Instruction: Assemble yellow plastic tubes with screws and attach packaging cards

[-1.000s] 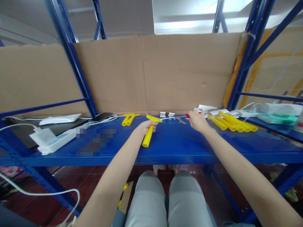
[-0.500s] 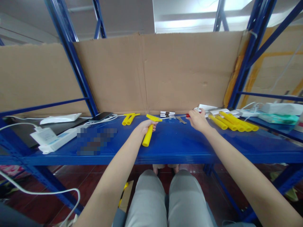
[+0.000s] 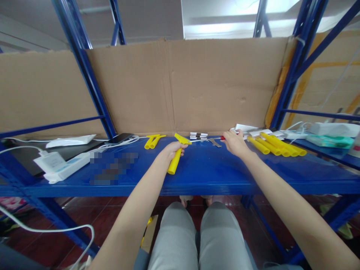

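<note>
My left hand (image 3: 171,149) is closed around a yellow T-shaped scraper handle (image 3: 174,163), its round grip slanting toward me and its wide head pointing up and away. In my right hand (image 3: 235,143) is a screwdriver (image 3: 222,138) with a red handle, most of it hidden by the fingers. Its thin shaft points left at the head of the yellow scraper; whether the tip touches it I cannot tell. On the shelf between the hands lies a small flat grey-brown piece (image 3: 215,143). Behind it sits a stack of small white-and-dark blade packs (image 3: 198,135).
Two yellow scrapers (image 3: 154,141) lie at the back left. Several yellow handles (image 3: 277,145) with white parts lie right of my right hand. A white power strip (image 3: 66,168) and cables occupy the left of the blue shelf (image 3: 213,168). A cardboard panel (image 3: 213,86) stands behind.
The yellow scraper has turned slightly in my left hand, its lower end shifting a little left. My right hand has stayed almost in place with the screwdriver.
</note>
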Demonstrator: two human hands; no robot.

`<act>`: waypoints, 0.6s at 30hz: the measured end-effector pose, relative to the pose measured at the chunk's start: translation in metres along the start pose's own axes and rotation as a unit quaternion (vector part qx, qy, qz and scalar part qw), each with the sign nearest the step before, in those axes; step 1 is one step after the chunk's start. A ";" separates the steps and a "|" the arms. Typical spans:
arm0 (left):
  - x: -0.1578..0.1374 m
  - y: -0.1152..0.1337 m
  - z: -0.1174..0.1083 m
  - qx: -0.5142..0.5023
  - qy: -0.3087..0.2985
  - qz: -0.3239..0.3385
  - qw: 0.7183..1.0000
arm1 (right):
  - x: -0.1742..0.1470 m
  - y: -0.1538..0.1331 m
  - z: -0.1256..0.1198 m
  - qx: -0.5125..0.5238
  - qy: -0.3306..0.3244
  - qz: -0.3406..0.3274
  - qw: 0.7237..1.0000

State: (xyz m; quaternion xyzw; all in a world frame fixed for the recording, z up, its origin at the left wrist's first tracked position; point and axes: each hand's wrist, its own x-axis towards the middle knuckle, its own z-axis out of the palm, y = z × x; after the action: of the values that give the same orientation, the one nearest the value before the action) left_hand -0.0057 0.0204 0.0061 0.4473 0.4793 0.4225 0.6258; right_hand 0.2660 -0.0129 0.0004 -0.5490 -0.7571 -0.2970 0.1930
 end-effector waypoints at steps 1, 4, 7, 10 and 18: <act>-0.002 0.001 0.001 0.027 0.015 0.014 0.999 | 0.000 -0.001 -0.001 0.000 -0.003 0.001 1.000; -0.007 0.003 0.004 0.075 0.044 0.049 0.995 | 0.000 -0.003 -0.003 0.003 -0.001 -0.003 1.000; -0.009 0.003 0.005 0.090 0.051 0.061 0.993 | 0.001 -0.003 -0.001 0.013 0.007 -0.017 1.000; -0.007 0.003 0.003 0.108 0.051 0.070 0.990 | 0.001 -0.001 0.000 0.027 0.008 -0.031 0.999; -0.014 0.006 0.005 0.183 0.082 0.102 0.974 | 0.000 -0.009 -0.010 0.007 -0.040 -0.030 0.999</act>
State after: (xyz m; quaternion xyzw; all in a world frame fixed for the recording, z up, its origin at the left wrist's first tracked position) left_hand -0.0040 0.0079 0.0153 0.5643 0.5505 0.4244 0.4455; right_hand 0.2572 -0.0218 0.0059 -0.5363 -0.7823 -0.2751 0.1573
